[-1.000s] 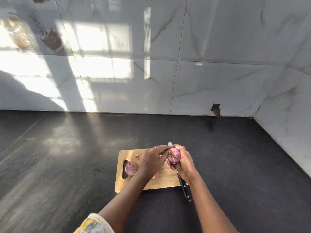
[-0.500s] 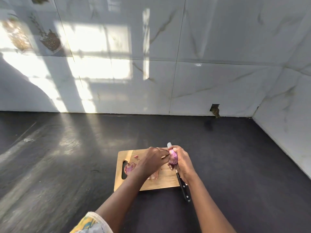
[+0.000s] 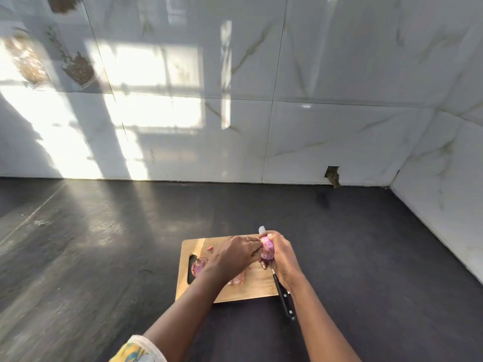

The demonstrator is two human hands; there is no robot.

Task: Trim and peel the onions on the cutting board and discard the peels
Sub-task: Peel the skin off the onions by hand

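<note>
Two hands meet over the cutting board (image 3: 251, 291); our right hand (image 3: 283, 259) cups the red onion (image 3: 267, 250); our left hand (image 3: 232, 257) pinches its skin; peeling, we judge; next, pull the skin free without tearing, then discard the peels (image 3: 237, 279).

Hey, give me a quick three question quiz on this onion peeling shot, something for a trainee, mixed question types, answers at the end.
1. True or false: the second onion lies off the board.
2. What do the left hand and right hand grip together? A) a bowl B) the onion C) the board
3. Fill in: loose peels lie on the ___.
Key: 1 false, it lies on the board by the handle slot; 2 B; 3 board.
</note>
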